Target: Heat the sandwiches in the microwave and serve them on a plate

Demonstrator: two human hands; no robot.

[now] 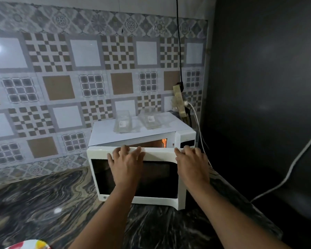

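Glossy swirl-veined dark stone surface (pixel 43 203) carries the boxy white microwave (pixel 133 133), door ajar; its lit cavity hides any sandwiches. Left hand (pixel 127 164) and right hand (pixel 193 164) lie flat, fingers straight, on the door's top edge. Colourful plate (pixel 28 245) cut off below

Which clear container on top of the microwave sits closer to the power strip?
The right-hand clear container; it lies nearer the power strip than the left one.

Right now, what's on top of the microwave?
Two clear plastic containers lie side by side on the microwave top, each with a small label. Whether they hold anything cannot be told.
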